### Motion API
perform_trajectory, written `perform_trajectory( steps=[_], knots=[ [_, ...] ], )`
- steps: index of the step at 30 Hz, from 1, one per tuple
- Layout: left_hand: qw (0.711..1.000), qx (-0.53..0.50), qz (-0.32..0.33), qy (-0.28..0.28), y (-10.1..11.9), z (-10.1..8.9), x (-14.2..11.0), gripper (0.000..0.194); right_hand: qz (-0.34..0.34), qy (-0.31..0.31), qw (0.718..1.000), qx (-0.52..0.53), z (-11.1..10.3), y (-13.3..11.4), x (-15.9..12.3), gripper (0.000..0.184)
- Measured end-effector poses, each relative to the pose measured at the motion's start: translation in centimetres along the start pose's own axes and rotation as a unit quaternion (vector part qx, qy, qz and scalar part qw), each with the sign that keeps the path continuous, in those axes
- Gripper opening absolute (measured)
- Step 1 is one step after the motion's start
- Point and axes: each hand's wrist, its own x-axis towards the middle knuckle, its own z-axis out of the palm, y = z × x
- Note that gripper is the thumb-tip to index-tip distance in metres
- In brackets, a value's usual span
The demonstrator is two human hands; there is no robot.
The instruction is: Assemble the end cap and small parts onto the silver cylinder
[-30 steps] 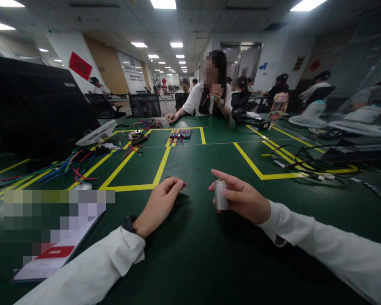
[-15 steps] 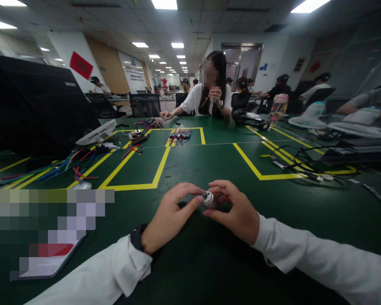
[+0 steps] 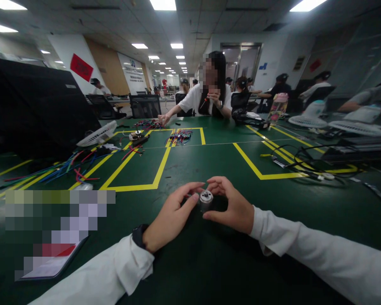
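A small silver electric motor [image 3: 206, 204] stands upright in front of me, its short shaft pointing up from a round end face. My left hand [image 3: 180, 207] is on its left, thumb tip right beside the casing and fingers loosely curved behind, apart from the thumb. On the other side, my right hand [image 3: 230, 205] curls around the motor, with the thumb low at its front and the fingers behind it. Where exactly those fingers touch is partly hidden.
Yellow tape [image 3: 130, 187] marks areas on the green table [image 3: 203, 262]. A partly blurred phone-like device [image 3: 55, 269] lies front left, near loose coloured wires [image 3: 60, 167]. Black cables [image 3: 305, 165] lie at right. Opposite sits a person [image 3: 193, 99] with a screwdriver [image 3: 204, 103]; a small fan [image 3: 97, 133] is at left.
The motor has tipped from leaning left to upright. My left thumb has drawn back from its end face, and my right hand has shifted slightly left. The person opposite has barely moved.
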Motion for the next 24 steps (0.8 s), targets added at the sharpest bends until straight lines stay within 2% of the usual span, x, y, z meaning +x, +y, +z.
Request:
perform_trajectory(
  steps=[4, 7, 9, 12, 16, 18, 21, 24],
  knots=[
    [0.999, -0.034, 0.000, -0.032, -0.2, 0.1, -0.1, 0.036, -0.042, -0.026, 0.999, -0.008, -1.2, -0.7, 0.0, 0.046],
    [0.999, 0.000, 0.012, -0.045, -0.2, 0.3, 0.0, 0.036, -0.055, -0.030, 0.998, -0.029, -1.4, -1.1, 0.3, 0.030],
    [0.999, 0.015, 0.015, -0.040, -0.3, 0.5, 0.0, 0.031, -0.054, -0.028, 0.997, -0.041, -1.1, -1.1, 0.5, 0.033],
    [0.999, -0.018, 0.017, -0.039, -0.3, 0.6, 0.1, 0.030, -0.042, -0.016, 0.998, -0.044, -0.8, -1.0, 0.5, 0.043],
    [0.997, -0.047, 0.025, -0.049, -0.2, 0.7, 0.0, 0.036, -0.041, -0.018, 0.997, -0.059, -0.8, -0.8, 0.3, 0.032],
    [0.998, -0.036, 0.029, -0.046, -0.1, 0.6, -0.1, 0.038, -0.031, -0.012, 0.998, -0.051, -0.8, -0.7, 0.2, 0.035],
    [0.999, -0.004, 0.041, -0.012, 0.1, 0.5, 0.0, 0.035, -0.003, 0.002, 1.000, -0.009, -0.3, -0.3, 0.1, 0.048],
    [0.997, 0.022, 0.070, 0.017, 0.4, 0.6, 0.4, 0.020, 0.012, 0.009, 1.000, 0.023, 0.4, 0.0, 0.2, 0.051]
  ],
)
